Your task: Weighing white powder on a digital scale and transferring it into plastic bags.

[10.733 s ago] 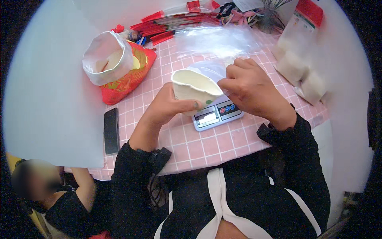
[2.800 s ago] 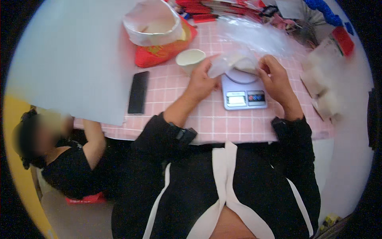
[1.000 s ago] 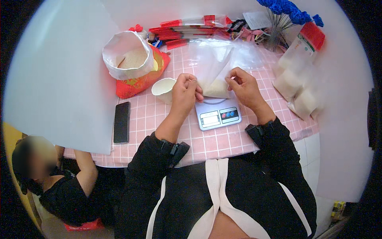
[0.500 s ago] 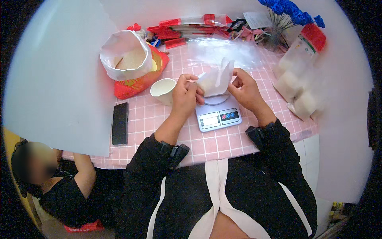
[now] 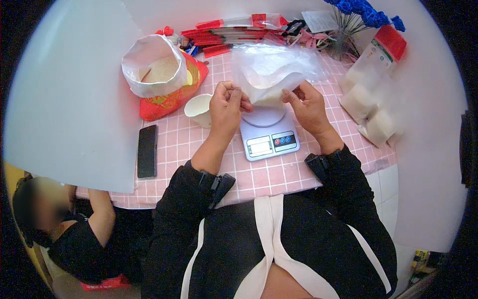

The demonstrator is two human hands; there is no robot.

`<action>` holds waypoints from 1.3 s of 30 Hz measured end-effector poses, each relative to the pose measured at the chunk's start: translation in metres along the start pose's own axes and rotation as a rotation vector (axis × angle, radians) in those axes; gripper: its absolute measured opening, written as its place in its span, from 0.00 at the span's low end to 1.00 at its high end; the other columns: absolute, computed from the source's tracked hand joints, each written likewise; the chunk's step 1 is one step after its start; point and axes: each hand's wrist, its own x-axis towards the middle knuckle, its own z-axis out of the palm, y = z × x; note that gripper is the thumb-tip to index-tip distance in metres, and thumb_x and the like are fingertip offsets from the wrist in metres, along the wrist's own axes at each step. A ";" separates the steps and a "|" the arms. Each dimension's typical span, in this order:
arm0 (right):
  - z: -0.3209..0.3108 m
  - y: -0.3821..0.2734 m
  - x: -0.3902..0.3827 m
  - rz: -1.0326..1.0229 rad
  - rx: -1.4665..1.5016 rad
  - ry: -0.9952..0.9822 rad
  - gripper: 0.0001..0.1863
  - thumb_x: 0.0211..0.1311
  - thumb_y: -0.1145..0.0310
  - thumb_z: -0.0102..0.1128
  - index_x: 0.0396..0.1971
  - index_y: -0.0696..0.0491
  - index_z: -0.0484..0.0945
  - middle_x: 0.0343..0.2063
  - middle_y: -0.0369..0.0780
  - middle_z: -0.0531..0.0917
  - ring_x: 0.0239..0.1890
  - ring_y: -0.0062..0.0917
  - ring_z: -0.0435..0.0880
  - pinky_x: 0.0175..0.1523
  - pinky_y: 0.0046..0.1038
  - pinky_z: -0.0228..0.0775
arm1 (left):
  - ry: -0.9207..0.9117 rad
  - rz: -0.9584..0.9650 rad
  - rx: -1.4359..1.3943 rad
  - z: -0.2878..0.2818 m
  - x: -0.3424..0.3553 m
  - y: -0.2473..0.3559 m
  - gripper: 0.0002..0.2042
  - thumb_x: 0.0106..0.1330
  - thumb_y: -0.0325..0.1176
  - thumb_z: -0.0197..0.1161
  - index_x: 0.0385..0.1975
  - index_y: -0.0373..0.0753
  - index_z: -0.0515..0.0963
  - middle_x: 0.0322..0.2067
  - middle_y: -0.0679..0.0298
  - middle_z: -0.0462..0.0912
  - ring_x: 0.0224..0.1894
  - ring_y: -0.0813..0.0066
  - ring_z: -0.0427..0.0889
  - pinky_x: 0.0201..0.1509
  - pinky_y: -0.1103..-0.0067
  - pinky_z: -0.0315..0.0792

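Observation:
Above a white kitchen scale, both my hands hold a translucent plastic bag by its sides. My left hand pinches the bag's left side, with the fingers curled. My right hand grips the other side between thumb and fingers. Something pale, perhaps grain, shows low in the bag, though I cannot make it out well. The bag hangs over the scale's round plate; whether it touches the plate I cannot tell. Just left of my left hand stands a white paper cup.
An open red sack of pale grain stands at the left, above a black phone. Clear plastic bags and red packets lie at the back. Filled bags and blue flowers are right. A person sits lower left.
Both hands have lifted the bag slightly off the scale and away from me. Its upright upper part now spreads wider and lies lower between my hands.

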 end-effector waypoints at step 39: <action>-0.002 -0.005 -0.001 -0.039 -0.138 -0.052 0.08 0.56 0.73 0.67 0.28 0.55 0.74 0.28 0.37 0.77 0.25 0.19 0.77 0.31 0.22 0.71 | 0.018 -0.150 0.069 0.002 -0.015 0.004 0.07 0.69 0.24 0.44 0.41 0.35 0.69 0.24 0.60 0.78 0.23 0.75 0.80 0.26 0.80 0.78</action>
